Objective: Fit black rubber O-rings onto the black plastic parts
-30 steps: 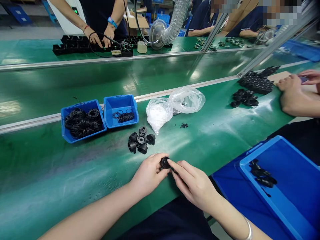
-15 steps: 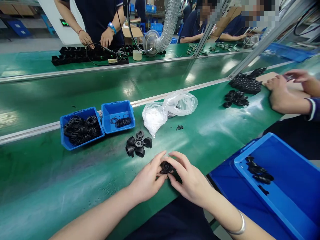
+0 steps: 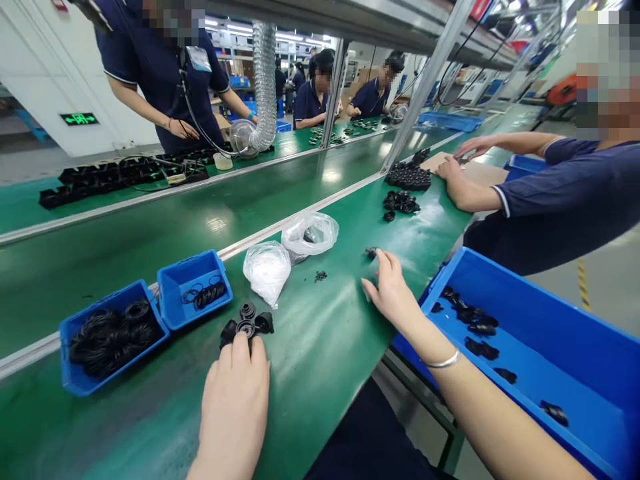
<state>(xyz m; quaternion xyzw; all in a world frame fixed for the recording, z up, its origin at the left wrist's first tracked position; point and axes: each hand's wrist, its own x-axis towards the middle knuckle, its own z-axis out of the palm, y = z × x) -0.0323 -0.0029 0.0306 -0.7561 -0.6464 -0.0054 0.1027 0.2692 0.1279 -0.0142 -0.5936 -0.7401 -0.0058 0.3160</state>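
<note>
The left hand point(image 3: 235, 393) lies flat, palm down, on the green desk point(image 3: 325, 347). Its fingers are stretched out together and hold nothing, and the tips touch the near edge of a cluster of black caps point(image 3: 247, 323). The right hand point(image 3: 393, 290) reaches further out. Its fingers are loosely extended, with the tips against a small black part point(image 3: 371, 253) on the desk, and I cannot tell whether they pinch it.

Left of the caps stand two blue bins. The big bin point(image 3: 75, 377) is heaped with black rings and the small bin point(image 3: 175, 313) holds only a few. Just behind the caps lie a white bag point(image 3: 267, 270) and a clear bag point(image 3: 309, 233), with some black crumbs point(image 3: 321, 275) between the bags and the right hand. Nothing stands between either hand and what it touches.

A blue crate point(image 3: 540, 313) holding scattered black parts sits under the right forearm, off the desk edge. Further along, a co-worker's hand point(image 3: 453, 175) rests by a pile of black pieces point(image 3: 400, 202).
</note>
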